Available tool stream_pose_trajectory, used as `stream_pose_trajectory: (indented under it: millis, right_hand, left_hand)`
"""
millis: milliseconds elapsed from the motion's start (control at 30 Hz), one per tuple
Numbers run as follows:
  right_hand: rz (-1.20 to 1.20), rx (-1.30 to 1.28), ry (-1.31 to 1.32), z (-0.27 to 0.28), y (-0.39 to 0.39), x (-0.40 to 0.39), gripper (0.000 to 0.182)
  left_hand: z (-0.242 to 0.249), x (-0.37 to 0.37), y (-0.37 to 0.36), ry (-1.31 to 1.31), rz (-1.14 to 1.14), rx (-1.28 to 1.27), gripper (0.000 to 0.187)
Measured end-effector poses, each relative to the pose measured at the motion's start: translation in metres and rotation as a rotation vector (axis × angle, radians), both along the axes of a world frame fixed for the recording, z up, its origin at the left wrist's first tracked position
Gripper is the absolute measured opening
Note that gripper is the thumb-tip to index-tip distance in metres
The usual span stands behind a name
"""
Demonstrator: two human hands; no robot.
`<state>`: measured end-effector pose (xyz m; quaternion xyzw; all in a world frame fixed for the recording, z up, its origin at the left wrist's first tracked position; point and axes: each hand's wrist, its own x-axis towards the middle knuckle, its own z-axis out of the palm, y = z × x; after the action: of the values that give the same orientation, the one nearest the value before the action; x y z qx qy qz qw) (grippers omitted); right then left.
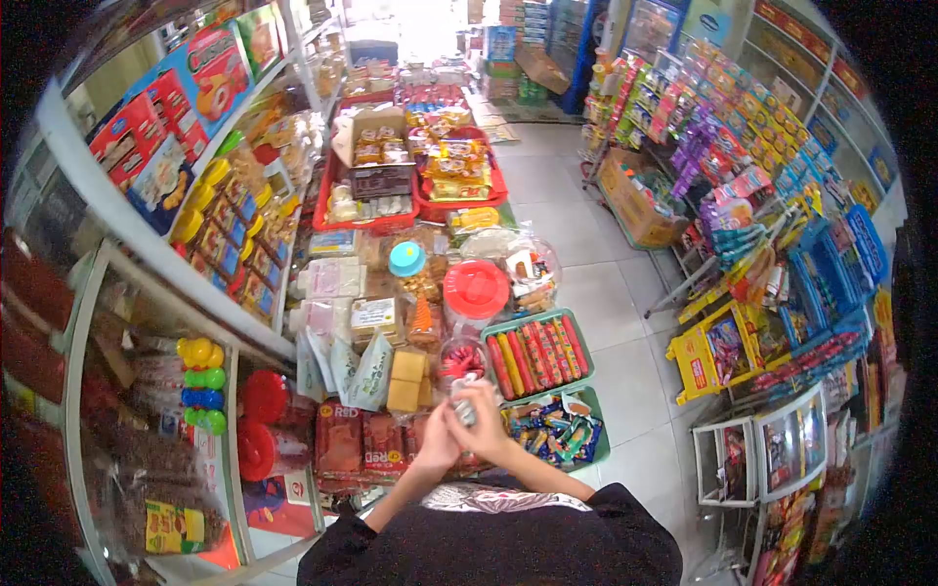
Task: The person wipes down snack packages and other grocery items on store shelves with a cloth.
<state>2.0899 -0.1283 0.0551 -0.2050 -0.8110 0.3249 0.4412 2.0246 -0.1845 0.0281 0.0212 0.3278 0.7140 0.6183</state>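
Note:
My left hand [439,443] and my right hand [481,424] are brought together in front of my body, both with fingers closed. Between them is a small silvery-white thing [465,412], too small and blurred to name. Just beyond the hands stands a clear jar [459,356] with red pieces inside. To its right lies a green tray [590,363] of red and yellow stick-shaped packs. A second green tray [598,451], holding blue, orange and green wrapped snacks, is close to my right forearm. Brown-red packs [383,441] lie left of my left hand.
A red-lidded tub [476,289] and a blue-lidded jar [407,259] stand farther along the display. Red baskets [367,217] of packets are behind them. Glass-fronted shelving [83,371] borders the left; a snack rack [723,352] lines the right, across a tiled aisle [625,322].

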Motion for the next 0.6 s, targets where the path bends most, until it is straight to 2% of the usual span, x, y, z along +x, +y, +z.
stream_pose_trajectory:
  millis: [67, 100, 200, 233, 300, 333, 367, 433, 500, 567, 600]
  right_hand:
    - [0.045, -0.038, -0.035, -0.001, -0.01, 0.006, 0.025]
    - [0.056, -0.059, -0.007, -0.003, -0.013, 0.007, 0.024]
    - [0.066, -0.044, 0.003, -0.002, -0.014, 0.016, 0.024]
    - [0.017, -0.049, -0.003, -0.005, -0.014, 0.017, 0.024]
    - [0.042, -0.116, 0.039, -0.011, -0.014, 0.023, 0.028]
    - [0.028, -0.111, 0.028, -0.013, -0.014, 0.025, 0.028]
    - [-0.024, -0.128, 0.028, -0.015, -0.016, 0.027, 0.028]
    - [-0.043, -0.171, 0.069, -0.018, -0.016, 0.028, 0.029]
    - [-0.091, -0.178, 0.132, -0.014, -0.015, 0.027, 0.031]
    - [-0.212, -0.213, 0.209, -0.006, -0.013, 0.022, 0.03]
    - [-0.232, -0.243, 0.265, -0.007, -0.011, 0.018, 0.032]
  left_hand:
    - [0.014, -0.006, 0.0, -0.165, 0.084, -0.106, 0.033]
    - [0.013, -0.01, -0.002, -0.196, 0.015, -0.054, 0.033]
    - [-0.018, -0.009, -0.005, 0.101, 0.079, -0.025, 0.031]
    - [-0.021, -0.006, -0.005, 0.094, 0.029, -0.028, 0.031]
    - [-0.021, 0.002, -0.003, 0.345, 0.037, -0.015, 0.02]
    - [0.004, 0.01, -0.001, 0.428, 0.086, -0.036, 0.021]
    - [-0.001, 0.01, -0.001, 0.426, 0.031, -0.042, 0.021]
    - [-0.017, 0.006, -0.002, 0.153, -0.076, -0.074, 0.021]
    - [-0.017, 0.005, -0.001, 0.244, -0.151, -0.044, 0.021]
    - [-0.004, 0.009, 0.0, 0.355, -0.107, -0.056, 0.021]
    - [-0.012, 0.004, -0.001, 0.497, -0.127, -0.022, 0.021]
